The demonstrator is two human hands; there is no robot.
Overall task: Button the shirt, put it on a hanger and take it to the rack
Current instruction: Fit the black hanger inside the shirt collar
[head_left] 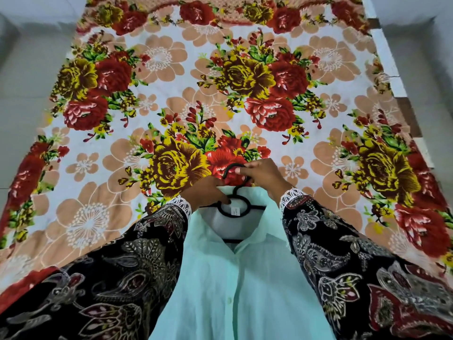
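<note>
Shirt hangs buttoned on the hanger over the bed, long axis toward the wearer. Right hand pinches the hook; left hand closes on the neck below.

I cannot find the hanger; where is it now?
Head view, bottom centre: the black hanger sits inside the mint shirt collar, hook held by both hands.

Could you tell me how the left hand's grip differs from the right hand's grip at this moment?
The left hand pinches the black hanger low, at its ring by the shirt collar; the right hand holds higher, on the hook. The left shows its back; the right shows fingertips curled over. Both grip the same hanger.
</note>
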